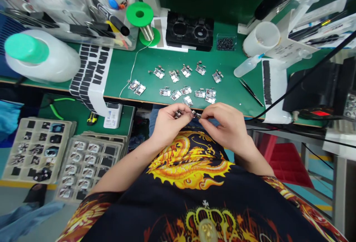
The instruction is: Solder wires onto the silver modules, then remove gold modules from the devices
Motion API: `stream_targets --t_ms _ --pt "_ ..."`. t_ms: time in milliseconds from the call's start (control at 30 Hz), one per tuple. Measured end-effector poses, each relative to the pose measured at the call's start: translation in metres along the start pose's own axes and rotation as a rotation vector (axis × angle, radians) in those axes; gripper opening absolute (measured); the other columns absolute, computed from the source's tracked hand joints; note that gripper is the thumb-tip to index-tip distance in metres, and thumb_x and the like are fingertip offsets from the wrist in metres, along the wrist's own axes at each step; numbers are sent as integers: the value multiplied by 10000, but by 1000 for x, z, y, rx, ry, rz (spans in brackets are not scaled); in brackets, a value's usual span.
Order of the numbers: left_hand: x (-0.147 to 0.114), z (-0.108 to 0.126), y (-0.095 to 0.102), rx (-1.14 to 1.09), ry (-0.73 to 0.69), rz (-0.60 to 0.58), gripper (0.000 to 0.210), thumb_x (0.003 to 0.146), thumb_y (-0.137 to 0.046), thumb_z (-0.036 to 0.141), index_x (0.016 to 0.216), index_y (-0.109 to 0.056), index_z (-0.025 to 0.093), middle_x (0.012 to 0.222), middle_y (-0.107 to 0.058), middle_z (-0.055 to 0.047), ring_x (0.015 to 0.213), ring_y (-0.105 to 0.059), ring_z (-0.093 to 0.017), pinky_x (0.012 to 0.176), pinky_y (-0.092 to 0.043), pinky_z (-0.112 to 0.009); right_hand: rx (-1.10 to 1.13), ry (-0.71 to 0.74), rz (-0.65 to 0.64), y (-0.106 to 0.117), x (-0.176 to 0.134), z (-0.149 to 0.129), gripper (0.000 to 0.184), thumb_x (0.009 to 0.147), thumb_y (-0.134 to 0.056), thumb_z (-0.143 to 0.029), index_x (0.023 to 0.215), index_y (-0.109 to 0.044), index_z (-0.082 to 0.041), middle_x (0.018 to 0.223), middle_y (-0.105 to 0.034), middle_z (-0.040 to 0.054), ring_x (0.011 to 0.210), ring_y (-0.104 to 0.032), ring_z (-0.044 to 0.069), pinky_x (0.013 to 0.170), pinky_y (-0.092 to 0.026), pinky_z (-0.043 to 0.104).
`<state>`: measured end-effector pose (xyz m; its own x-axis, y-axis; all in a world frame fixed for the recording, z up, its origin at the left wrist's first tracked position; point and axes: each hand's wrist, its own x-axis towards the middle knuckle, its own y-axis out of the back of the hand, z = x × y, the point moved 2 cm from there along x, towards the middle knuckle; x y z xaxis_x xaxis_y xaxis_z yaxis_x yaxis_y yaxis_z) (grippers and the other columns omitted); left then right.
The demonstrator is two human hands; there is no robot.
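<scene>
Head view shows a small silvery electronic module (196, 114) at the near edge of the green benchtop (233, 90), between the two hands. It looks shiny and metallic with darker patches, its finer detail too small to tell. The left hand (170, 123) pinches its left end with thumb and forefinger, a second metallic piece (178, 114) showing among the curled fingers. The right hand (226, 123) pinches the other end. Similar silver-faced modules (174, 76) lie in loose rows beyond, some with brownish protruding parts.
</scene>
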<state>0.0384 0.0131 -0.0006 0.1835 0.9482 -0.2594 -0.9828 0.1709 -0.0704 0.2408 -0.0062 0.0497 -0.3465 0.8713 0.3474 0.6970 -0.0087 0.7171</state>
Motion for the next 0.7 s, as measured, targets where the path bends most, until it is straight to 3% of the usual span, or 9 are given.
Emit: stream_targets --t_ms 167,333,533,700 --pt "0 -1 0 -2 -11 41 41 861 -791 237 854 -771 202 711 -607 36 605 -436 -83 570 -345 -228 -110 122 -4 -7 -3 -7 57 1066 -650 -168 1060 -671 -221 1019 -779 49 932 -712 191 835 -592 369" --pt "0 2 1 44 -91 141 30 849 -779 221 840 -779 192 751 -653 16 662 -510 -100 640 -415 -238 -243 240 28 -15 -5 -13 100 1042 -660 -122 1091 -687 -205 1022 -792 66 940 -724 214 815 -603 384" --pt "0 -1 2 -9 -70 138 41 861 -798 232 860 -779 196 743 -640 32 630 -470 -87 622 -398 -227 -249 296 103 -19 -5 -16 123 1018 -686 -97 1118 -697 -170 1027 -787 84 958 -726 221 810 -601 385" --pt "-2 3 2 57 -180 177 37 855 -761 167 828 -761 192 770 -635 30 689 -517 -93 654 -409 -225 -241 309 140 -24 -7 -17 131 998 -702 -87 1099 -698 -171 1013 -789 80 943 -726 219 797 -613 383"
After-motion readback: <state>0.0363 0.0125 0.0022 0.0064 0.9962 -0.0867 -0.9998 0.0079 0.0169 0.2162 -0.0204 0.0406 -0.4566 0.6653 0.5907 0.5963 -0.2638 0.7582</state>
